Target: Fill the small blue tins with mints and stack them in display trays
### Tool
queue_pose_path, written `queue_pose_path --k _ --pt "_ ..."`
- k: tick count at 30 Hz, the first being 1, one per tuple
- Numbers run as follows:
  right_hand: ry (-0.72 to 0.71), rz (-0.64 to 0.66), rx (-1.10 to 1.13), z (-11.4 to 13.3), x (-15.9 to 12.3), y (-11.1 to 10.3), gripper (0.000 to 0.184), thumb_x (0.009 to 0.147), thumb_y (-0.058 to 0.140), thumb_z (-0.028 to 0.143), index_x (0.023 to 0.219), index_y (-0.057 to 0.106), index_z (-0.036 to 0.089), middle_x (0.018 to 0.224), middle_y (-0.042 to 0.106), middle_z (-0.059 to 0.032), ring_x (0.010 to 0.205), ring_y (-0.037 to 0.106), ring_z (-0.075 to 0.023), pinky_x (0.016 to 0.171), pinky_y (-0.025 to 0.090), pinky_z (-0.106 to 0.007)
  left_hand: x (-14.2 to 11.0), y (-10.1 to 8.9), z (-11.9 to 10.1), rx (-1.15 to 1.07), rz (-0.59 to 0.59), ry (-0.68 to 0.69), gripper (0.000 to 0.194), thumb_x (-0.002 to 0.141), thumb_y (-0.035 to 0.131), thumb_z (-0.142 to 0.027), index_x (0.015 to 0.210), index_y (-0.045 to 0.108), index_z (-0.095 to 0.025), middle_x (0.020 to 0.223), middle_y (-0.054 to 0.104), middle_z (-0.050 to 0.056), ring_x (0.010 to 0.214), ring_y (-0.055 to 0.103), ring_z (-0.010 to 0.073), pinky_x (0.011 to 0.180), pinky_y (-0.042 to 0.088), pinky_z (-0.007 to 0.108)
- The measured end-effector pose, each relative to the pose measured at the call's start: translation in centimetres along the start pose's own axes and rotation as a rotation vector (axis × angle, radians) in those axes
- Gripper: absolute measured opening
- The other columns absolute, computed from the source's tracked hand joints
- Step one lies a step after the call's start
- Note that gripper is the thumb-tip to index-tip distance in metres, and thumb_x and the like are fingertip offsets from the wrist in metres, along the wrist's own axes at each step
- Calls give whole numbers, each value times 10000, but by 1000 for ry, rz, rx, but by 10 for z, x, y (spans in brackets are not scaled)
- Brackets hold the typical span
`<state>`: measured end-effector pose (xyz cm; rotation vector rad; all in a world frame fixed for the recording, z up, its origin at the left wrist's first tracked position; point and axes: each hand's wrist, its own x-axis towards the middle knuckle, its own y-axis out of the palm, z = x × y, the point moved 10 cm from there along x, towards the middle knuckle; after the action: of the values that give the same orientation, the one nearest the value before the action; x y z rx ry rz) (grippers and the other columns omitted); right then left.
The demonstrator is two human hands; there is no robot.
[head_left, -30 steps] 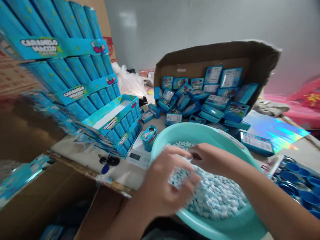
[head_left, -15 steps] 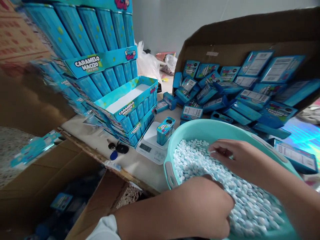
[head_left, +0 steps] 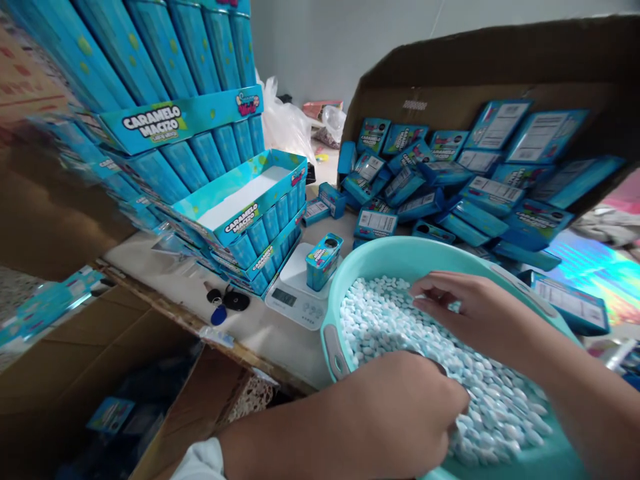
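Note:
A turquoise tub with grey grips holds a broad heap of small white and pale-blue candies. Over the near part of the heap, my left hand is curled closed with its back toward me. Its fingertips and anything in them are hidden. My right hand hangs over the far part of the candies, its fingers bent and drawn together toward the thumb. Whatever it may pinch is too small to make out. Left of the tub, a small blue candy box stands upright on a white digital scale.
Blue display trays are stacked at the left, the front top one showing a white inside. Behind the tub, a cardboard carton lies with many blue boxes spilling out. Keys lie near the table edge. An open carton sits below.
The view has shifted slightly, moving most things a little left in the picture. Both hands stay over the candies, with only slight finger movement. The box remains on the scale.

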<state>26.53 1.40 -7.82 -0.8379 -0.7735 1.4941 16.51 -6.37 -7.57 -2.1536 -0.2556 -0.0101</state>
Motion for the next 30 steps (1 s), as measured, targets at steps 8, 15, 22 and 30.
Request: queue_pose_path --k 8,15,22,30 --pt "215 -34 110 -23 -1 12 475 1017 380 437 1411 487 195 1082 727 -111 945 679 -263 776 514 -344 -11 -55 6 96 -468 -131 98 887 640 -286 933 686 -213 1151 657 82 1082 596 258 942 508 434" --pt "248 -87 606 -10 1 16 440 1040 358 450 1328 551 180 1249 663 -134 988 677 -222 809 536 -311 -89 -130 137 148 -968 -688 743 792 730 -313 1449 416 -165 1318 599 183 1221 591 318 1027 495 501" --pt "175 -55 690 -1 7 25 428 1033 370 462 1214 607 155 1135 705 -115 861 685 -184 701 521 -272 -83 -121 165 -31 -1018 -658 445 799 716 -329 1206 643 -163 1142 727 136 1060 703 297 951 568 451" --pt "122 -96 577 -2 4 23 367 994 442 322 1315 571 200 1098 711 -91 839 652 -190 685 480 -280 -24 -133 69 545 -421 -209 612 746 562 -55 1338 609 -207 1369 642 75 1294 572 275 1140 441 450"
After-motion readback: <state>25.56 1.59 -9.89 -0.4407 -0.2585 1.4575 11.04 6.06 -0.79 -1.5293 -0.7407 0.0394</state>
